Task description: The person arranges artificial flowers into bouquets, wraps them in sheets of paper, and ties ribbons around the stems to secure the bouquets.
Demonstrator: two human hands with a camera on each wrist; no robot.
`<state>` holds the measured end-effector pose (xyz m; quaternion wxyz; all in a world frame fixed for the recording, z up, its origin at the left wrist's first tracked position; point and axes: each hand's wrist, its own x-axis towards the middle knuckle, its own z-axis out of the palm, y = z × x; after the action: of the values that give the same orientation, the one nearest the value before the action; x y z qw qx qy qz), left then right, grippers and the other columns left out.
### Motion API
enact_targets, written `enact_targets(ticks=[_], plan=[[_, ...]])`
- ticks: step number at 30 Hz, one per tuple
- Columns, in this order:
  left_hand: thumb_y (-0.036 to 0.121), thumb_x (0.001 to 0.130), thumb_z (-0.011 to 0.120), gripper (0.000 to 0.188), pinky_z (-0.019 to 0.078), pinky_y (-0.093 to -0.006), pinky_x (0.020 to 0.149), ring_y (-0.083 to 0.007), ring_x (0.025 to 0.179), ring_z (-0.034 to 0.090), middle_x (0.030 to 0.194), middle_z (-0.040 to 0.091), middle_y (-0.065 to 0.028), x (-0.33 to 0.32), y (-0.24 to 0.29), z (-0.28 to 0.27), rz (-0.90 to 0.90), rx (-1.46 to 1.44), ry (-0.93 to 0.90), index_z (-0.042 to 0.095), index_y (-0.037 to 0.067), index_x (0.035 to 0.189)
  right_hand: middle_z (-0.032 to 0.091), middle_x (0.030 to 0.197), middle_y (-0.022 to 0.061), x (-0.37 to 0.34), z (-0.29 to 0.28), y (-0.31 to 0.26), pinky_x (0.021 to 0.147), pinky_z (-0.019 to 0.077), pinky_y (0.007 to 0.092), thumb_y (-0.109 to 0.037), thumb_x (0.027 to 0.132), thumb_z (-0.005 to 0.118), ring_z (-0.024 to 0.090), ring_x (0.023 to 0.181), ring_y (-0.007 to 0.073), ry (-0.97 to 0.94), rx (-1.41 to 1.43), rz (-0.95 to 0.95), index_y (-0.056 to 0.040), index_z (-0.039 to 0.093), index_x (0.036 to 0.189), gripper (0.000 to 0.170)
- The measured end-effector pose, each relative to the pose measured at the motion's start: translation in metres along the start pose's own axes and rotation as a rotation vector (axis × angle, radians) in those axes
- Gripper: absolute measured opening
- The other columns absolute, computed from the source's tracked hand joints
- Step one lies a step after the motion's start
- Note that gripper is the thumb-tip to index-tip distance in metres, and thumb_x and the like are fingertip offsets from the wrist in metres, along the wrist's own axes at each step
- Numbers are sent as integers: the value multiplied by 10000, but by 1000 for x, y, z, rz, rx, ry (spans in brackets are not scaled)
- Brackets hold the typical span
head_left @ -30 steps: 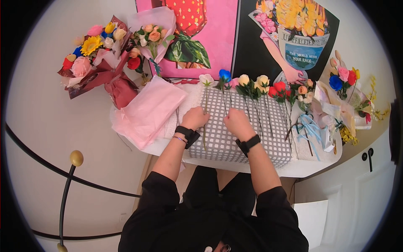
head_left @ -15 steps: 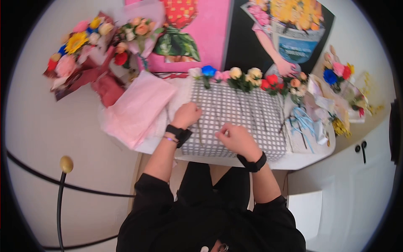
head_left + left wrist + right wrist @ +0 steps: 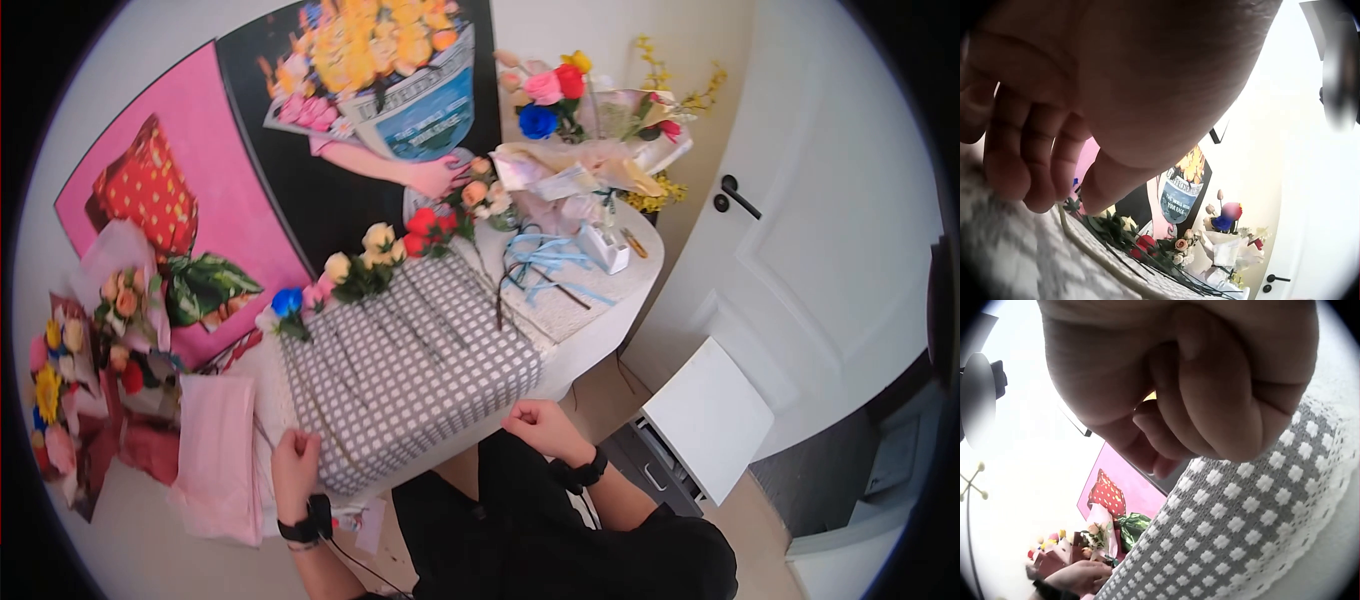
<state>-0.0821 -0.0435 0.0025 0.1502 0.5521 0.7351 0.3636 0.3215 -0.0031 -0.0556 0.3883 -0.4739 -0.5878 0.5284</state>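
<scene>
At the left front corner of the grey-and-white checked cloth (image 3: 470, 370) is the left hand (image 3: 297, 465), its fingers loosely bent and nothing seen in them. In the left wrist view that hand (image 3: 1035, 150) hangs close over a blurred pale surface. The right hand (image 3: 548, 430) is by the table's front edge; the right wrist view shows its fingers (image 3: 1216, 412) loosely curled, holding nothing visible. Across the cloth lie single stems, their heads along the back: a white rose (image 3: 268, 320), a blue rose (image 3: 287, 302), cream roses (image 3: 380, 240) and red roses (image 3: 425, 225).
Pink wrapping paper (image 3: 215, 450) lies left of the cloth, beside wrapped bouquets (image 3: 60, 400). Right of the cloth are blue ribbon (image 3: 545, 255), a white box (image 3: 603, 248) and another bouquet (image 3: 570, 170). Paintings (image 3: 150, 220) lean behind.
The view has swung to the right. Both hands have drawn back from among the stems toward the table's front, and they are farther apart. The stems still lie on the cloth.
</scene>
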Motion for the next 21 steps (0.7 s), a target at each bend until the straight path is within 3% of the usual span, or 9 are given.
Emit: enact_targets(ticks=[4, 6, 7, 9, 11, 13, 15, 17, 21], plan=[[166, 915, 644, 215, 373, -260, 537, -77, 601, 452, 634, 514, 12, -12, -12, 24, 4, 40, 104, 573, -1, 801, 481, 599, -71, 3, -13, -6, 501, 323, 227, -147, 906, 670, 395, 569, 6, 168, 34, -70, -25, 603, 763, 200], [157, 943, 621, 204, 359, -227, 554, -56, 614, 444, 654, 503, 41, -16, -19, 29, -91, -271, 171, 574, 12, 807, 473, 602, -84, 3, -15, -23, 499, 308, 212, -125, 912, 668, 389, 564, -2, 127, 129, -124, -30, 608, 788, 167], [157, 943, 621, 204, 359, -227, 554, -56, 614, 444, 654, 503, 41, -19, -10, 27, -94, -272, 178, 574, 12, 807, 473, 602, -84, 3, -14, -30, 499, 308, 212, -125, 912, 668, 389, 564, -2, 121, 128, -126, -30, 608, 788, 167], [140, 947, 622, 185, 359, -197, 587, -39, 647, 448, 710, 512, 49, -35, 33, 17, -36, -393, 194, 576, 16, 817, 518, 663, -92, 6, -10, -43, 523, 323, 182, -84, 923, 656, 428, 599, -19, -58, 232, -210, -40, 622, 831, 108], [106, 941, 613, 139, 391, -206, 626, -64, 665, 486, 757, 559, 6, -57, 96, 9, 102, -530, 39, 602, 3, 848, 498, 631, -92, 13, -1, -50, 504, 314, 194, -103, 915, 668, 414, 573, -13, -81, 230, -188, -39, 623, 828, 117], [122, 936, 625, 143, 435, -248, 660, -130, 693, 549, 789, 604, -51, -74, 156, -6, 542, -620, -261, 633, -18, 907, 478, 600, -92, 18, 11, -52, 485, 306, 206, -122, 906, 681, 400, 546, -7, -115, 216, -148, -39, 625, 825, 130], [183, 932, 649, 225, 468, -296, 703, -210, 774, 597, 898, 634, -121, -82, 199, -21, 703, -943, -775, 651, -41, 952, 518, 656, -101, 21, 24, -50, 509, 314, 178, -99, 909, 682, 426, 583, -18, -118, 17, -201, -41, 635, 855, 92], [208, 904, 694, 287, 482, -321, 727, -247, 858, 602, 1021, 610, -171, -80, 227, -16, 859, -1201, -1129, 640, -58, 996, 521, 655, -102, 18, 34, -45, 499, 307, 182, -111, 899, 694, 416, 575, -21, -165, 16, -180, -42, 645, 868, 90], [40, 920, 614, 113, 448, -295, 734, -205, 791, 560, 977, 599, -145, -89, 255, -16, 678, -1512, -1288, 614, -45, 996, 515, 643, -97, 8, 41, -34, 502, 308, 181, -122, 889, 703, 409, 570, -22, -237, 8, -176, -49, 656, 882, 88]])
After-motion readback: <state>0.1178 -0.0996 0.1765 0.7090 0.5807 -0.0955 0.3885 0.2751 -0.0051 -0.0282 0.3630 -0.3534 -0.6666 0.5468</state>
